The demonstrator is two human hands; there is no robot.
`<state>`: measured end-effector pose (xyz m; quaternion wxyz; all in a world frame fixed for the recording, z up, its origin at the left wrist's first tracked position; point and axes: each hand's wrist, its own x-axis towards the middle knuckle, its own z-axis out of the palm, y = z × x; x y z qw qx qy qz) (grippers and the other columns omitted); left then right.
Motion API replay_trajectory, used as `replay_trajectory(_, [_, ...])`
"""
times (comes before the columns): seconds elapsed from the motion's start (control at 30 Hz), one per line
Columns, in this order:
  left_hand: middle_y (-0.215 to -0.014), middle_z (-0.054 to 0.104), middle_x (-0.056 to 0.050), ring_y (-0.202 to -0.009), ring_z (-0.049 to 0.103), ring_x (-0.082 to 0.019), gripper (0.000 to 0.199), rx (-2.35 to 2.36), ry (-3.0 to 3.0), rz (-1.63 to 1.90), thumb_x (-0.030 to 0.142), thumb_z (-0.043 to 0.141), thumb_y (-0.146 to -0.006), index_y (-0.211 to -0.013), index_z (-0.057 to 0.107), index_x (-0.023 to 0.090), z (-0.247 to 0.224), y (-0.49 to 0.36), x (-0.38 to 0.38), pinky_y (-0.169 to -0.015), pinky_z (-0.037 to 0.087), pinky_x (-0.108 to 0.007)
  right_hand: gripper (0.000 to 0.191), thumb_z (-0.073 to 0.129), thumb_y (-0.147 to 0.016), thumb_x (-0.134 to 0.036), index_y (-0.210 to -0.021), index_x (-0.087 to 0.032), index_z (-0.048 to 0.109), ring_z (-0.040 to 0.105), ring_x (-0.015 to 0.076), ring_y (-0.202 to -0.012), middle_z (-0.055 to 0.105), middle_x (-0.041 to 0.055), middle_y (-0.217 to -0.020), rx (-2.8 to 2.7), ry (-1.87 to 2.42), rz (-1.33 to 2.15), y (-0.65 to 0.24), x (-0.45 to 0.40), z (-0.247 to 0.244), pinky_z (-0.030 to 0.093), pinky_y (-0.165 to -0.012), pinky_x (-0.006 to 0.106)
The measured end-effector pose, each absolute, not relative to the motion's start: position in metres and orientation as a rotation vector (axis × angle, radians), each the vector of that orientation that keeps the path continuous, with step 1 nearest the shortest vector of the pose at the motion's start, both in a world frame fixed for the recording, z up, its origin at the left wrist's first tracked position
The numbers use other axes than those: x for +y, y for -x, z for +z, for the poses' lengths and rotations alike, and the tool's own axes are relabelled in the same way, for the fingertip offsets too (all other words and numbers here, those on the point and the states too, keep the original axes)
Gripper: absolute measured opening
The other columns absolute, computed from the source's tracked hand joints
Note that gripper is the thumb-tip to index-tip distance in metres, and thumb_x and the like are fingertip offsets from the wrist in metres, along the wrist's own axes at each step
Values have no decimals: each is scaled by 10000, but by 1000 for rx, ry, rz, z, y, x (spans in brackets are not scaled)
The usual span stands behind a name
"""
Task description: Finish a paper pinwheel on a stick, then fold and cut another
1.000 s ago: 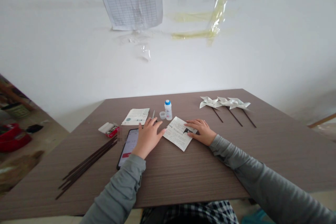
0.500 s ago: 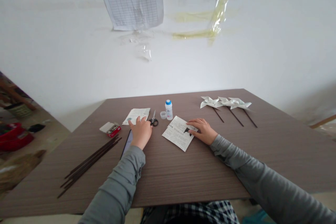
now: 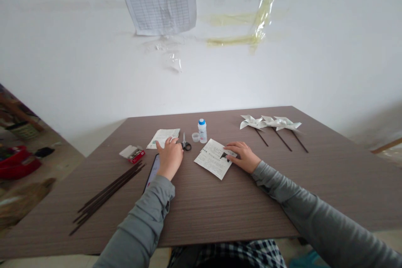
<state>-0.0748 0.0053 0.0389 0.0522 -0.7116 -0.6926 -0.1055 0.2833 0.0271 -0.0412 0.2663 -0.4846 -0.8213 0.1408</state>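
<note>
My left hand (image 3: 170, 160) is over the near edge of a small stack of printed paper (image 3: 161, 136), fingers bent and a little apart. Dark-handled scissors (image 3: 187, 146) lie just right of its fingers; whether they touch is hard to tell. Partly under my left forearm and hand is a phone (image 3: 153, 171). A square of printed paper (image 3: 212, 159) rests flat in front of me. The fingers of my right hand (image 3: 244, 157) lie stretched over its right corner.
Behind the square stand a blue-capped bottle (image 3: 202, 131) and a small clear cup (image 3: 195, 137). To the left are a red-and-white box (image 3: 135, 155) of small items and several dark sticks (image 3: 108, 194). Three paper pinwheels (image 3: 251, 122) on sticks lie at the back right.
My left hand has shifted slightly right and its fingers have drawn in. The scissors have turned a little. My right hand and the paper square stay put.
</note>
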Motion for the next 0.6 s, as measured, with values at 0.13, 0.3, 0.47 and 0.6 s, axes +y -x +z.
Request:
replay_trajectory(0.13, [-1787,852,-173,-1808,649,-509,377,-2024,2191,-438,130,672,-1158,-1082,1013,271,40,71,0,-1519,364,-991,436,862,-1174,-434,-1580,-310,964,798,470,-1576,895,184,-1645,-2225,1299,371,-285,28,-44,633,-1376,703])
replay_trajectory(0.3, [-1787,851,-178,-1808,666,-497,313,-1910,2229,-526,118,716,-1161,-1055,980,247,42,60,-16,-1529,387,-970,429,857,-1175,-438,-1573,-320,961,812,454,-1533,905,174,-1607,-2229,1277,331,-286,31,-45,654,-1343,682])
replay_trajectory(0.47, [-1729,883,-176,-1799,680,-494,282,-1761,2303,-623,94,749,-1153,-1038,962,239,36,43,-33,-1557,349,-963,436,870,-1172,-423,-1585,-316,956,807,445,-1538,901,172,-1605,-2240,1307,327,-285,31,-43,647,-1348,663])
replay_trajectory(0.6, [-1715,886,-186,-1784,694,-500,282,-1661,2388,-648,60,756,-1133,-1057,965,234,28,29,-41,-1539,353,-992,442,876,-1161,-398,-1585,-307,958,811,450,-1541,904,174,-1607,-2230,1314,340,-284,30,-40,640,-1359,662])
